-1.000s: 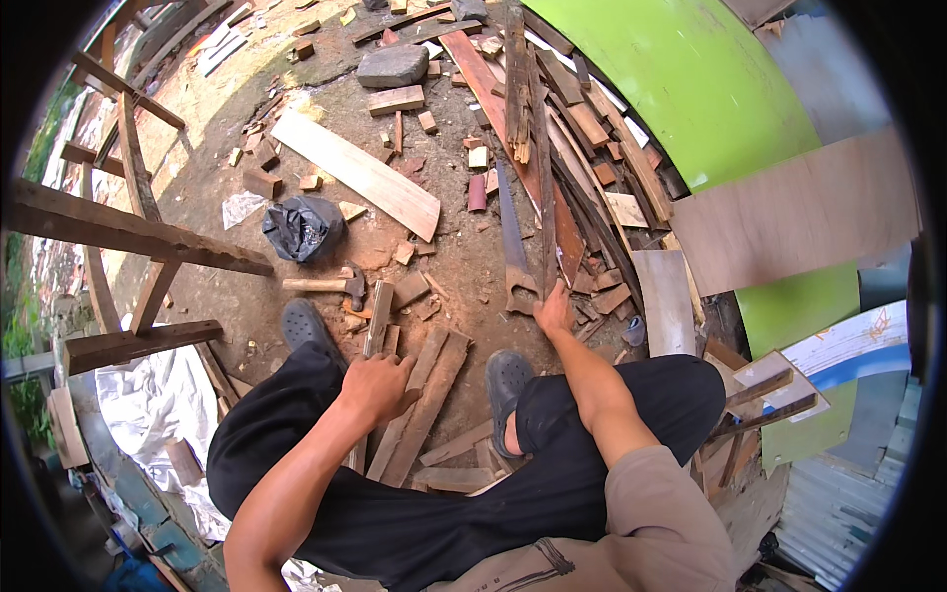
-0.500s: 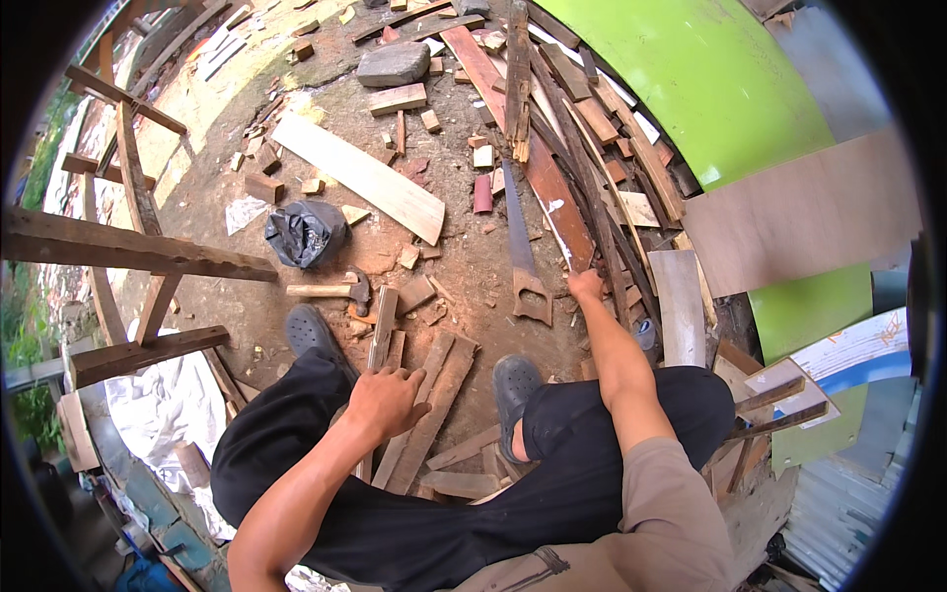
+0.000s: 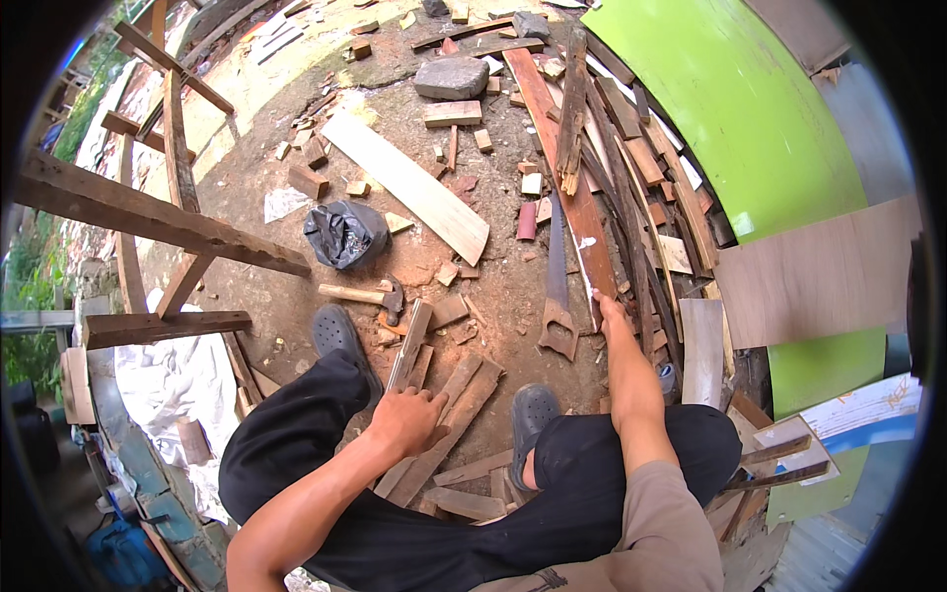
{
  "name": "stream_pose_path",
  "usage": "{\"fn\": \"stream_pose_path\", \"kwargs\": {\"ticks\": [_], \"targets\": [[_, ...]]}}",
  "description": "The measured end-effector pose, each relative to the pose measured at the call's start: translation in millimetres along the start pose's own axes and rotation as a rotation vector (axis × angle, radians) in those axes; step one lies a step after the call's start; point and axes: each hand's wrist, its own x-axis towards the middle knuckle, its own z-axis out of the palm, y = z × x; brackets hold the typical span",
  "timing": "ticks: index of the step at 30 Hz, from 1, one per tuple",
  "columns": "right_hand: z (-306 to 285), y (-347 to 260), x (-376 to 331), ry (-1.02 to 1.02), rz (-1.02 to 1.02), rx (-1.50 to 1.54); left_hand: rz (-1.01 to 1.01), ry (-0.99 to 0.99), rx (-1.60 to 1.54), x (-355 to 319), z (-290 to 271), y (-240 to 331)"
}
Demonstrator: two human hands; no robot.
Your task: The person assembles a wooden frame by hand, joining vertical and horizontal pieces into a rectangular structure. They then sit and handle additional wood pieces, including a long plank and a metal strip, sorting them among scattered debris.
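My right hand (image 3: 611, 310) is closed round the near end of a long reddish-brown board (image 3: 562, 148), its paint chipped white near my grip. The board lies along a pile of timber, and a narrow split piece of wood (image 3: 571, 109) rests across it. Just left of that hand, a handsaw (image 3: 557, 281) lies flat with its wooden handle nearest me. My left hand (image 3: 409, 418), fingers loosely stretched, is over the near end of a narrow wooden strip (image 3: 410, 340). Beside it two rough planks (image 3: 456, 414) lie between my feet. Beyond is a claw hammer (image 3: 363, 295).
A black plastic bag (image 3: 345, 235) and a pale plank (image 3: 406, 187) lie ahead, among scattered offcuts and a grey stone (image 3: 451, 79). A wooden frame (image 3: 158, 222) stands at the left. On the right, timber (image 3: 656, 163) is heaped beside a green panel (image 3: 725, 109).
My view has shifted, so the scene sits further right and lower. My right hand keeps its hold on the board's end; my left hand stays by the wooden strip.
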Motion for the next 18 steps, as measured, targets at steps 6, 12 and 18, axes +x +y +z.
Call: {"fn": "stream_pose_path", "kwargs": {"ticks": [6,12,18], "targets": [[40.3,-41.4,-125.1,-0.238,-0.110,0.076,-0.101,-0.005,0.003,-26.7,4.3,1.6],[24.2,-51.9,-140.9,-0.232,-0.355,0.252,-0.006,0.005,0.053,-4.7,-12.8,16.3],[69.5,-60.0,-256.5,-0.222,-0.391,0.369,-0.019,0.016,0.065,5.0,-6.4,25.7]]}}
